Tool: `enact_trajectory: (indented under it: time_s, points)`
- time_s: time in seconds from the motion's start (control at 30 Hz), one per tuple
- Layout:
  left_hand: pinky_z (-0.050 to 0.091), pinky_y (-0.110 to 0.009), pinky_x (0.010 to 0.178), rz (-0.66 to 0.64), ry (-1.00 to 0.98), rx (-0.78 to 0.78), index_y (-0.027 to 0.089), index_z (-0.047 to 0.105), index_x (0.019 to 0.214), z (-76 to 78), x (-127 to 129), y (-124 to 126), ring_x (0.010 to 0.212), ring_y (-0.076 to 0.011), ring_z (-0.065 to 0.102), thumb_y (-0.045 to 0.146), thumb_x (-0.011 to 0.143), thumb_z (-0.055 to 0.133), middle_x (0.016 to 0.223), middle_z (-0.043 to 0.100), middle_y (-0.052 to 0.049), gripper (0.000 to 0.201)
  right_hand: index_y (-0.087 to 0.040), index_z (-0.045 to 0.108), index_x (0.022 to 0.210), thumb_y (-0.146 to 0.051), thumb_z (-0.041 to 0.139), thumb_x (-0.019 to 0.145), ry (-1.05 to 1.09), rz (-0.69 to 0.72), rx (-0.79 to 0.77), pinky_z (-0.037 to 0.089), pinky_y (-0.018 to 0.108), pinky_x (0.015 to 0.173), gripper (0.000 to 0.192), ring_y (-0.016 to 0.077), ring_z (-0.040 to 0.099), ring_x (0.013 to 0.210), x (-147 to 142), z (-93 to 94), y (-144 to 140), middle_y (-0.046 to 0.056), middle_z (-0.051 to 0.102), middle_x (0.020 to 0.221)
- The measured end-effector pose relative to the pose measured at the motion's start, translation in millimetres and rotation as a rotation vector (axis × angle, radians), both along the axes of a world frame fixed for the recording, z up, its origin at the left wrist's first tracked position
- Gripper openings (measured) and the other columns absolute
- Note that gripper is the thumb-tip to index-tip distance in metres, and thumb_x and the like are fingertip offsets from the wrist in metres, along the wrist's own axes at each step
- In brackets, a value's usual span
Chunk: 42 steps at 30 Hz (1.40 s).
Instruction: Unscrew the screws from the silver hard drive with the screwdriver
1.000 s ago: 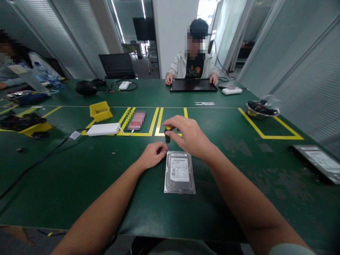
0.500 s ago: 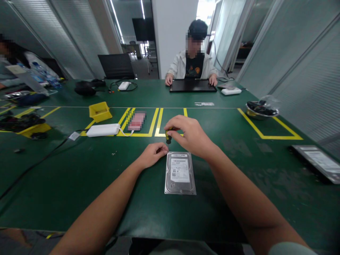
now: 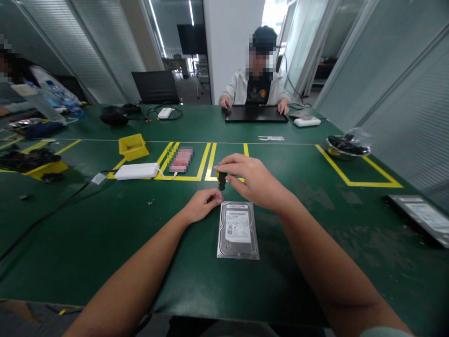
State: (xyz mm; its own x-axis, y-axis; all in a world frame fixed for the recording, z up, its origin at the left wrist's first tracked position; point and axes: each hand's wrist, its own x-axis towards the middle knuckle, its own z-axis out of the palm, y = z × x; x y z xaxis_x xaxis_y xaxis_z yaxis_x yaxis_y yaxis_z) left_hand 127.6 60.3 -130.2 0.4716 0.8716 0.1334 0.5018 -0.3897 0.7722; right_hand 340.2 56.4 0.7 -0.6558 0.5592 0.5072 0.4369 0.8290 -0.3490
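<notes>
A silver hard drive (image 3: 224,250) with a white label lies flat on the green table in front of me. My right hand (image 3: 250,178) has its fingers around the short black and yellow handle of a screwdriver (image 3: 221,181), held upright over the drive's far left corner. My left hand (image 3: 203,205) rests at that same corner, thumb and fingers pinched together beside the screwdriver's lower end. What the left fingertips hold is too small to make out, and the screwdriver's tip is hidden there.
Ahead on the left are a yellow bin (image 3: 133,147), a white power bank (image 3: 136,171) and a blurred pink phone (image 3: 181,160). A second drive (image 3: 423,216) and a bowl of dark parts (image 3: 347,146) are on the right. Across the table a person handles a black panel (image 3: 257,113).
My right fingers have loosened and straightened on the screwdriver handle, leaving more of it visible. My left hand and the hard drive stay in place. The person opposite has shifted their hands slightly.
</notes>
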Motion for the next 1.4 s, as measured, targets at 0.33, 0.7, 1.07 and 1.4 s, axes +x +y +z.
enact_trajectory:
  time_s: [0.33,0.7,1.07,1.4]
  points:
    - [0.039,-0.025,0.066,-0.014,0.004,0.012,0.016,0.062,0.084,1.3,0.7,-0.5,0.071,-0.0145,0.053,0.029,0.091,0.054,0.079,0.063,0.000,0.017,-0.011,0.069,0.115,-0.007,0.048,0.090,0.007,-0.009,0.055,0.048,0.034,0.093,0.033,0.0194,0.061,0.105,-2.2,-2.8,-0.3,0.011,0.067,0.113]
    - [0.039,-0.025,0.066,0.004,0.008,0.019,0.016,0.062,0.085,2.4,0.6,-1.7,0.072,-0.0148,0.054,0.026,0.090,0.054,0.079,0.063,0.000,0.014,-0.016,0.069,0.097,-0.016,0.063,0.089,0.111,-0.105,0.054,0.046,0.031,0.082,0.011,0.0166,0.060,0.089,-9.5,-7.9,1.1,0.006,0.066,0.097]
    - [0.039,-0.025,0.066,0.009,0.023,0.022,0.015,0.063,0.085,2.1,1.1,-1.8,0.070,-0.0145,0.053,0.027,0.089,0.055,0.077,0.062,0.000,0.015,-0.017,0.066,0.090,-0.011,0.062,0.083,0.197,-0.056,-0.047,0.047,0.030,0.081,0.011,0.0167,0.061,0.093,-7.5,-6.6,0.5,0.005,0.067,0.099]
    - [0.039,-0.024,0.065,0.009,0.019,0.016,0.015,0.063,0.084,3.5,1.6,-2.2,0.070,-0.0141,0.053,0.026,0.089,0.055,0.076,0.062,0.000,0.014,-0.018,0.061,0.099,-0.011,0.060,0.084,0.163,-0.023,-0.079,0.047,0.031,0.083,0.017,0.0165,0.059,0.092,-5.9,-6.6,-0.3,0.005,0.065,0.099]
